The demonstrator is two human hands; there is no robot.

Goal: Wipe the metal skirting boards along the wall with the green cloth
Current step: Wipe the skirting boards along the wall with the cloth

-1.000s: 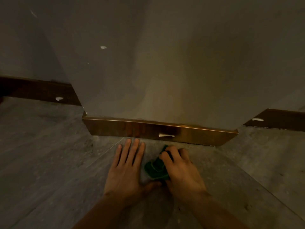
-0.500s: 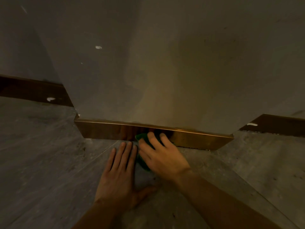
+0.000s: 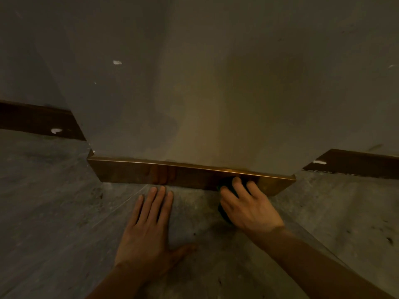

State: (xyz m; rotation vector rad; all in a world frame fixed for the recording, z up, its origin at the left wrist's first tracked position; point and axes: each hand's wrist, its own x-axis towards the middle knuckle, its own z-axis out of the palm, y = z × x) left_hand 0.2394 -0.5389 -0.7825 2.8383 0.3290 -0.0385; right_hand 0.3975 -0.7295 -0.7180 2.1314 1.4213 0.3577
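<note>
A shiny copper-coloured metal skirting board (image 3: 133, 172) runs along the foot of a grey wall pillar. My right hand (image 3: 248, 207) presses the green cloth (image 3: 223, 213) against the right part of this board; the cloth is dark and mostly hidden under the fingers. My left hand (image 3: 149, 229) lies flat on the grey floor, fingers spread, just in front of the board's middle, holding nothing.
Darker skirting boards run further back on the left (image 3: 41, 120) and right (image 3: 356, 162), each with a white smear. The grey wall (image 3: 194, 83) carries small white marks. The speckled grey floor (image 3: 54, 201) spreads to both sides.
My right hand picked the cloth up off the floor, pressed it onto the board's middle, then slid it right along the board. The white smear on the board is gone. My left hand stayed planted.
</note>
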